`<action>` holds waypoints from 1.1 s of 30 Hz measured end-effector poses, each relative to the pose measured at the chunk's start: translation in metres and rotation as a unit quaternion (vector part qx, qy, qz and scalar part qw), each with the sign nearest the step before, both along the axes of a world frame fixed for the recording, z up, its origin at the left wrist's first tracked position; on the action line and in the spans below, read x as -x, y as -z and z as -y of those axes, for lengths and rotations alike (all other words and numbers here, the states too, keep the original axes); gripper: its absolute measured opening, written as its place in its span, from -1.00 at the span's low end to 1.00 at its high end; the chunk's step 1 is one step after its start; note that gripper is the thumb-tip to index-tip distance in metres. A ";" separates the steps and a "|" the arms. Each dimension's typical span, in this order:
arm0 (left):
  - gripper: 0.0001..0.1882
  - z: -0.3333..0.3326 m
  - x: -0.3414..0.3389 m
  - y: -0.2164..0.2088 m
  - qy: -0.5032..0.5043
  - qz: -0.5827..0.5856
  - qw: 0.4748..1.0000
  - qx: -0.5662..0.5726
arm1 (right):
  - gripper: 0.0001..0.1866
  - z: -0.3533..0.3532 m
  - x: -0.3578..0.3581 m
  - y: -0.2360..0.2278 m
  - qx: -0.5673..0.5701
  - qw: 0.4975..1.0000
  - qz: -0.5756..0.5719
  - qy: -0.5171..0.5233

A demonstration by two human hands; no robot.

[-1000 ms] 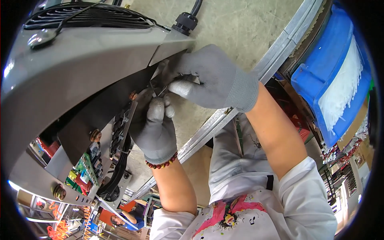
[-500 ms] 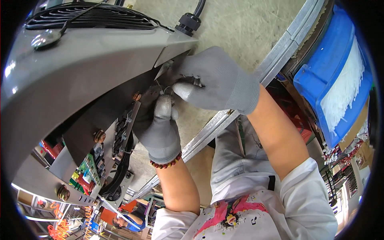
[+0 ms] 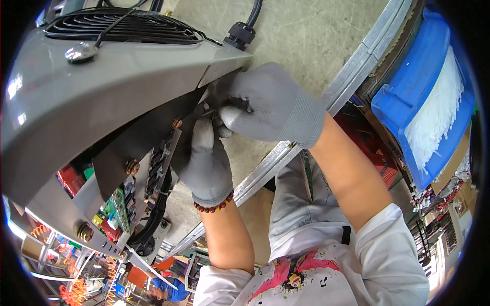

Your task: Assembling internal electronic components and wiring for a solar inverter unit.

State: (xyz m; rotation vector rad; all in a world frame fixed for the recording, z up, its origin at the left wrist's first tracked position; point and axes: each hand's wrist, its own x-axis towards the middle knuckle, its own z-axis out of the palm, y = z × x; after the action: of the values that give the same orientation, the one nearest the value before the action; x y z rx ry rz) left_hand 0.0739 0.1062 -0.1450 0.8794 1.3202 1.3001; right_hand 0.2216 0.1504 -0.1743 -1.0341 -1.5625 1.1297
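Observation:
My left hand (image 3: 206,166), in a grey work glove, reaches up to the open edge of a large grey machine housing (image 3: 127,71). Its fingers are pinched together beside the housing's dark inner side. From the right comes my gloved right hand (image 3: 275,104), its fingers bent and closed close to the left fingertips. A thin pale strip (image 3: 208,113) shows between the two hands, too small and shaded to identify. The right fingertips are partly hidden in the gap. Below the left hand's side lie the housing's circuit boards (image 3: 118,211) and copper-coloured bolts (image 3: 132,167).
A black fan grille (image 3: 122,25) and a black cable gland (image 3: 240,35) sit on the housing. A metal rail (image 3: 347,76) crosses diagonally. At right stands a blue bin (image 3: 408,86) of thin white strips (image 3: 436,117). Another person (image 3: 171,290) is at lower left.
The housing appears shifted slightly right and down in view. Both hands stay close together at its edge; the left fingertips have moved slightly, and the pale strip shows less.

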 end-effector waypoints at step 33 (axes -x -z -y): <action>-0.81 0.004 0.003 0.008 0.019 -0.179 0.982 -0.063 | -0.91 0.009 0.001 0.002 -0.026 0.993 0.111 0.038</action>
State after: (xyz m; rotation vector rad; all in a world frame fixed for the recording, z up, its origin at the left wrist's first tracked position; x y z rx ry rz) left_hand 0.0704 0.1025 -0.1532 1.2669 1.4976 1.2441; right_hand 0.2210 0.1415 -0.1767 -1.2075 -1.7014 0.9430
